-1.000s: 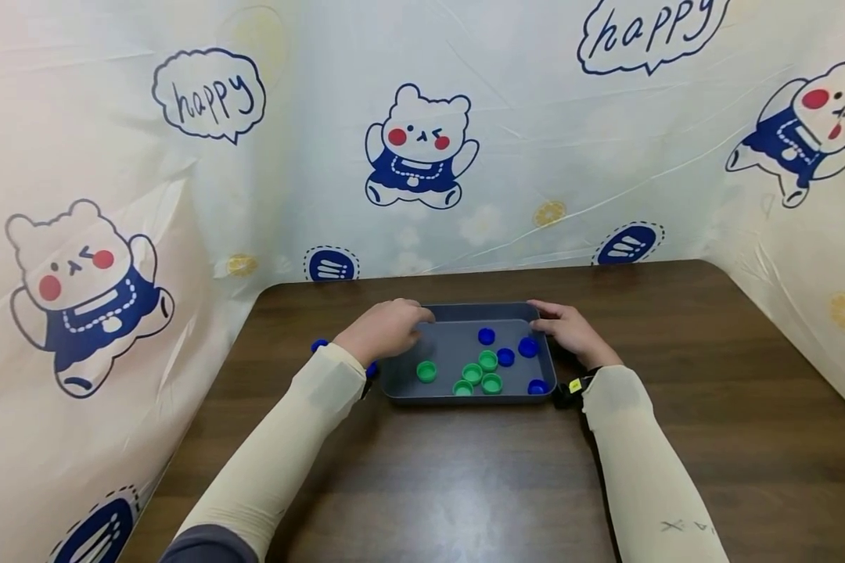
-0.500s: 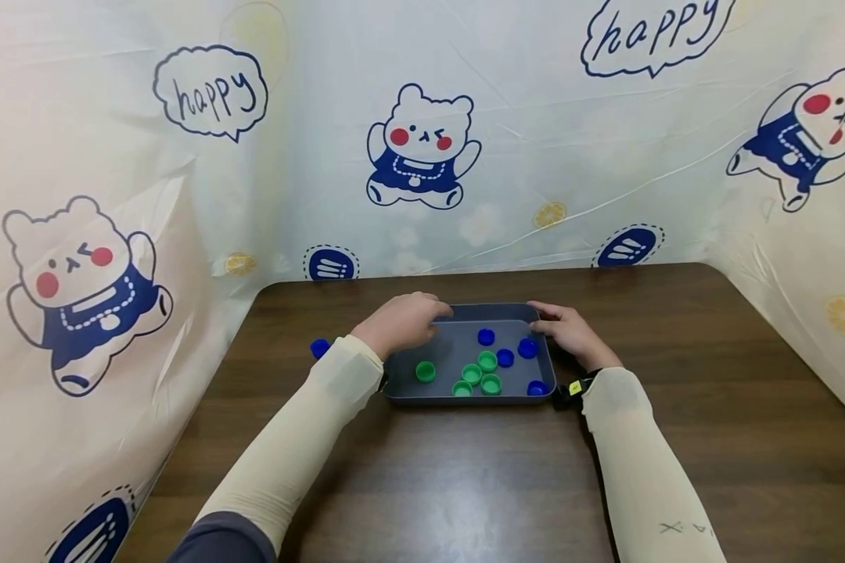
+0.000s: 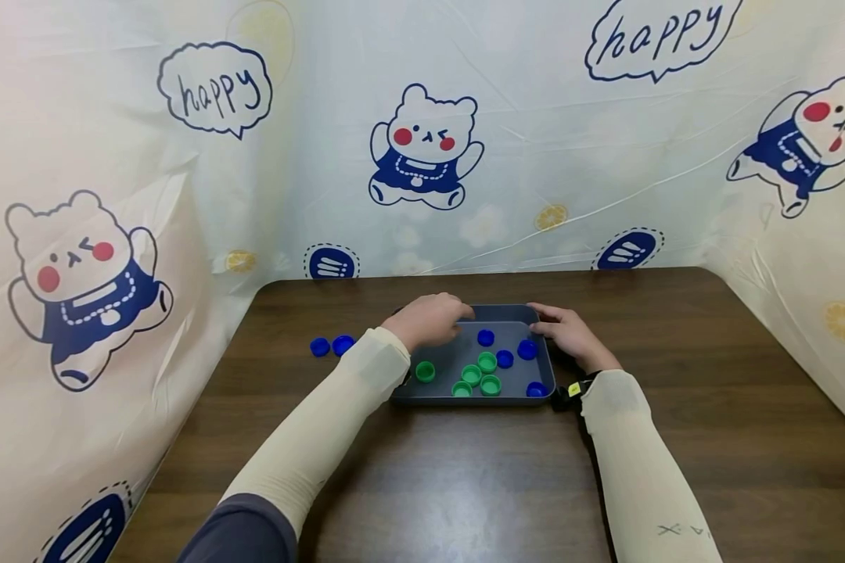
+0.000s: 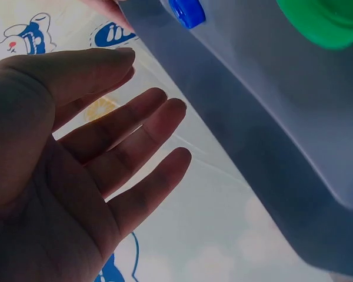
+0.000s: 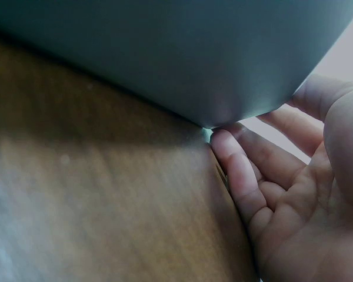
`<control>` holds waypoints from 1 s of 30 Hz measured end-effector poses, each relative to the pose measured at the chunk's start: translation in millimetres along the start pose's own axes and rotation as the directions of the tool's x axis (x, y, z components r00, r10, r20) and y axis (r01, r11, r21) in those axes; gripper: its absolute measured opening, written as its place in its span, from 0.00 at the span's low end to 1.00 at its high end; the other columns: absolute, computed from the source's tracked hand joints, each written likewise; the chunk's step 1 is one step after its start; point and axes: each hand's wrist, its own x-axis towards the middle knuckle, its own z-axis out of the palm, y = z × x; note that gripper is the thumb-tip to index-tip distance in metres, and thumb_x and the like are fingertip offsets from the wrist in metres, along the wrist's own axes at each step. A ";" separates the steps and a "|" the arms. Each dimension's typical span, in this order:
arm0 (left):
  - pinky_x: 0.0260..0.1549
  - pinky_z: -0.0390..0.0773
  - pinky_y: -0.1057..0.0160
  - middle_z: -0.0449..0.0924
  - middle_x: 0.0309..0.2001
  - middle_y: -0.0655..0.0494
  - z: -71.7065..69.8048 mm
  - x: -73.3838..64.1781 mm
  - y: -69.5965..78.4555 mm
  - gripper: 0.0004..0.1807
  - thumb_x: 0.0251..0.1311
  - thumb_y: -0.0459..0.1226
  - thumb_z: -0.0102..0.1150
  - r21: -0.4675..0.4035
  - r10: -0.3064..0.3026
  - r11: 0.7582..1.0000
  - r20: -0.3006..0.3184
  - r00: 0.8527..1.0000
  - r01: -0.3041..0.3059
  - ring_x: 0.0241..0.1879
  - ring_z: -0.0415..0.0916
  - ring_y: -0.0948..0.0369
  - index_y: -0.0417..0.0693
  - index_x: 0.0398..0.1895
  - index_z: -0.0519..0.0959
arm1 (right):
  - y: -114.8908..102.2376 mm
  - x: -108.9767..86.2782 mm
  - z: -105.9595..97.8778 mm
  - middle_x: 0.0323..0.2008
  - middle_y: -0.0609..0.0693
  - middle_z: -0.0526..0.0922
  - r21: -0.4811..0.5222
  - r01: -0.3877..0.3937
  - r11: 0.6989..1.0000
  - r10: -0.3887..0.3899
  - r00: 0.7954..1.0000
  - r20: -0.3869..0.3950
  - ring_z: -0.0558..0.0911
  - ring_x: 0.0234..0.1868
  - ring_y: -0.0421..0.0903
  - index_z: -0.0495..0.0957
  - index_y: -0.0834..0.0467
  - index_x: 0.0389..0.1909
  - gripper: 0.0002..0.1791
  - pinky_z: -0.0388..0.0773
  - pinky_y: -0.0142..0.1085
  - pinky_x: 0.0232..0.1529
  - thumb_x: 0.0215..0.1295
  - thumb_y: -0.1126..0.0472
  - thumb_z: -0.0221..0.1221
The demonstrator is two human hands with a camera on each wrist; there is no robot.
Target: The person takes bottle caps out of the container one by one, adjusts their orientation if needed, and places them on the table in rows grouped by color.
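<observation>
A grey rectangular tray point(image 3: 458, 401) lies on the table in the head view. Inside it are several green caps point(image 3: 471, 374) and several blue caps point(image 3: 505, 359). My left hand point(image 3: 433, 320) hovers over the tray's far left part. In the left wrist view, its fingers point(image 4: 135, 111) are spread and relaxed, with nothing in them. My right hand point(image 3: 569, 335) grips the tray's far right corner, thumb at the rim. From the right wrist, its fingers point(image 5: 238, 170) curl in under the tray's outer wall point(image 5: 182, 64).
Two blue caps point(image 3: 331, 346) rest on the brown wooden table point(image 3: 465, 485), left of the tray. Behind the table hangs a pale printed sheet point(image 3: 521, 141). My left sleeve point(image 3: 331, 422) crosses the tray's near left corner.
My left hand has moved right over the tray. A second blue cap on the left has come into view, while a blue spot near the wrist is now covered. My right hand stays put.
</observation>
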 end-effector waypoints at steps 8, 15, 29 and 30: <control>0.55 0.74 0.58 0.78 0.57 0.54 11.3 14.9 5.6 0.20 0.66 0.35 0.57 0.020 0.035 0.999 0.026 0.999 -0.035 0.57 0.74 0.57 0.50 0.61 0.78 | 0.0 -1.6 0.2 0.69 0.61 0.64 -0.007 -0.010 1.000 0.010 1.000 -0.005 0.65 0.66 0.59 0.65 0.54 0.72 0.31 0.61 0.56 0.64 0.69 0.57 0.58; 0.56 0.73 0.58 0.77 0.58 0.54 14.3 22.9 7.8 0.20 0.66 0.35 0.57 0.010 0.033 0.999 0.028 0.999 -0.034 0.57 0.74 0.57 0.52 0.62 0.78 | -6.7 -4.0 1.4 0.68 0.62 0.64 0.005 -0.014 1.000 0.014 1.000 -0.001 0.65 0.66 0.60 0.65 0.55 0.71 0.30 0.61 0.56 0.64 0.69 0.58 0.57; 0.57 0.72 0.57 0.76 0.60 0.55 17.9 36.5 15.3 0.21 0.67 0.36 0.58 0.015 0.044 0.999 0.077 0.996 -0.045 0.59 0.73 0.57 0.53 0.63 0.76 | -39.7 -21.5 2.3 0.68 0.65 0.64 0.026 -0.055 0.998 0.054 0.998 0.034 0.63 0.67 0.62 0.62 0.61 0.72 0.29 0.59 0.56 0.65 0.71 0.62 0.55; 0.57 0.72 0.57 0.76 0.60 0.55 17.5 37.3 16.1 0.22 0.67 0.36 0.58 0.016 0.046 0.999 0.083 0.995 -0.048 0.59 0.73 0.57 0.53 0.64 0.76 | -40.3 -21.6 2.3 0.68 0.65 0.64 0.025 -0.053 0.998 0.053 0.998 0.034 0.63 0.66 0.62 0.62 0.61 0.72 0.29 0.59 0.56 0.65 0.71 0.62 0.55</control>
